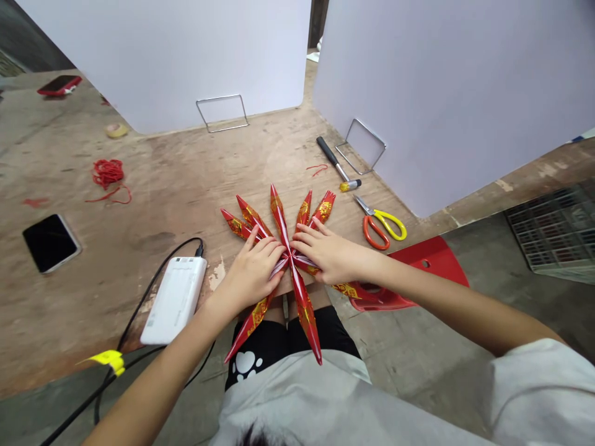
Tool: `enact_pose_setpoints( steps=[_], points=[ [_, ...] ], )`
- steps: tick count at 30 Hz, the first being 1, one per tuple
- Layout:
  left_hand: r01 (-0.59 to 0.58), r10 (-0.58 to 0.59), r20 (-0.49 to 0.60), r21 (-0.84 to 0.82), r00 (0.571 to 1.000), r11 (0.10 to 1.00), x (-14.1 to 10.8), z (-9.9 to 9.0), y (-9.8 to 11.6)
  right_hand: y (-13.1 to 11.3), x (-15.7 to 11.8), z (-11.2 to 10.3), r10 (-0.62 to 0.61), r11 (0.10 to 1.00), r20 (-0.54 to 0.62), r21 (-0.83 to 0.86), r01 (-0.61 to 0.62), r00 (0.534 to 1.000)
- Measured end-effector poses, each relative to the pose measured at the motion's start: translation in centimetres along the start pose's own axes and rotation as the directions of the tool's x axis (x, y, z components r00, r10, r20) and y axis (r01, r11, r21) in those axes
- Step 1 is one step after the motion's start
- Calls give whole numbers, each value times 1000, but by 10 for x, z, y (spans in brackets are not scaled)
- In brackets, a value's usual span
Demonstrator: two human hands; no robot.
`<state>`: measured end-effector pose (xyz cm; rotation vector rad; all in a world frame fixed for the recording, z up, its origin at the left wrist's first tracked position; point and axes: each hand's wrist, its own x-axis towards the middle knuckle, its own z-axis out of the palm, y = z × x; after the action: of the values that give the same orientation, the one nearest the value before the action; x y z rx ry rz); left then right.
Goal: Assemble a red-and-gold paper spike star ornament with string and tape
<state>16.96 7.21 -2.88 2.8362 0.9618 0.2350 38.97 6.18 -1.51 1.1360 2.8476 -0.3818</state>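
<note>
- Black-screened phone (51, 243) lies flat at my far left on the bench (176, 173), with red string (108, 172) beyond it.
- White power bank (174, 303), cable plugged in, sits beside my left forearm.
- My left hand (253, 266) is palm down, fingers spread over the left spikes of the star.
- The red-and-gold star (277, 214) lies between my hands, touching both; neither is clearly nearer its centre. Its long spike (304, 303) runs away from my lap, the near end angled slightly right and reaching past the bench edge.
- My right hand (332, 254) is also palm down, fingers spread across the right spikes, its fingertips close to the centre.
- Beyond that hand lies a hammer (331, 150); scissors (372, 212) rest farther right, apart from the star.
- A red stool (434, 267) stands below, under my right forearm.
</note>
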Motion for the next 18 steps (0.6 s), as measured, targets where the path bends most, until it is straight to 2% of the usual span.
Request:
enact_pose_setpoints(
  steps=[5, 11, 15, 18],
  points=[
    [-23, 24, -22, 40, 999, 999, 2, 0, -2, -18, 4, 16, 129, 983, -168, -109, -148, 977],
    [-4, 6, -14, 109, 1000, 994, 3, 0, -6, -10, 9, 10, -4, 982, -173, -186, -28, 985],
    [54, -53, -8, 82, 999, 995, 8, 3, -5, -4, 12, 7, 32, 971, -185, -226, -75, 982],
    [58, -58, 3, 49, 998, 997, 11, 4, -6, 2, 13, 11, 11, 970, -212, -234, -62, 977]
  ],
)
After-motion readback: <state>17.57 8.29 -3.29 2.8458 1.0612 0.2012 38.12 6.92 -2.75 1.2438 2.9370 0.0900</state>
